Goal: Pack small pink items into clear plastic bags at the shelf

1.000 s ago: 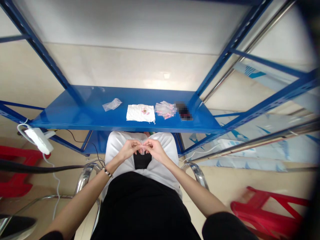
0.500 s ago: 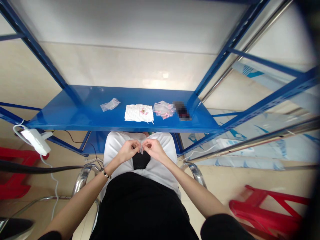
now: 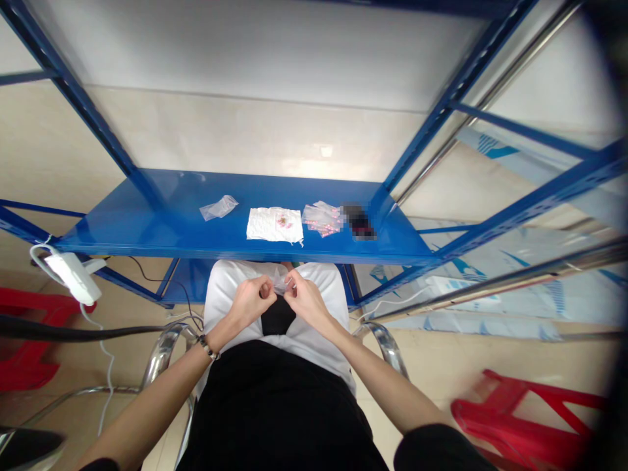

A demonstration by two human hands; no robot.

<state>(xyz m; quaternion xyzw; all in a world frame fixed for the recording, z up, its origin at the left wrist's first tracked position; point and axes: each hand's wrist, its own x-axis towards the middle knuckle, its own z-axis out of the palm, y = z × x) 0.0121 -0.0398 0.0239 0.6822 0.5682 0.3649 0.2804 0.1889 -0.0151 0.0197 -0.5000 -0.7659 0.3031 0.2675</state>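
Hands, left point(image 3: 252, 299) and right point(image 3: 303, 298), pinch a small clear bag point(image 3: 280, 282), contents too small to tell.

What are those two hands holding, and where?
A small clear plastic bag, pinched at its top edge between the left hand and right hand.

dark object point(image 3: 360, 222): blurred out | small clear bag point(image 3: 280, 282): contents too small to tell | forearms: cut by bottom edge
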